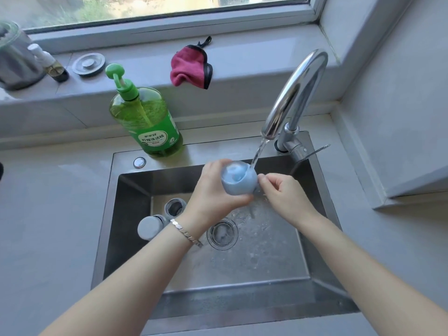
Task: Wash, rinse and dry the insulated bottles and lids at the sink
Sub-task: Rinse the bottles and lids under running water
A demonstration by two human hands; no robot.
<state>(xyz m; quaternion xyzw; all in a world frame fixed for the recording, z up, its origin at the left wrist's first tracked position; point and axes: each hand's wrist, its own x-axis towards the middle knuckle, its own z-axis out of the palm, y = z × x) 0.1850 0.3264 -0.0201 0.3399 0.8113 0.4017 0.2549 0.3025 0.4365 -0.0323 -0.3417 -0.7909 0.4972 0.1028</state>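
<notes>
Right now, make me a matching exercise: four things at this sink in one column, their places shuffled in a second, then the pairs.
1. blue bottle
2. green soap bottle
3. pink cloth
4. grey-capped bottle

A. on the window ledge
B. in the sink, left side
C. in the left hand, under the tap stream
D. standing on the sink's back rim

Pairs: 1-C, 2-D, 3-A, 4-B.

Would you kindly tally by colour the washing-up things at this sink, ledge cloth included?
Blue lid, held: 1
Grey bottle pieces in the sink: 2
Green soap bottle: 1
Pink cloth: 1
Total: 5
</notes>
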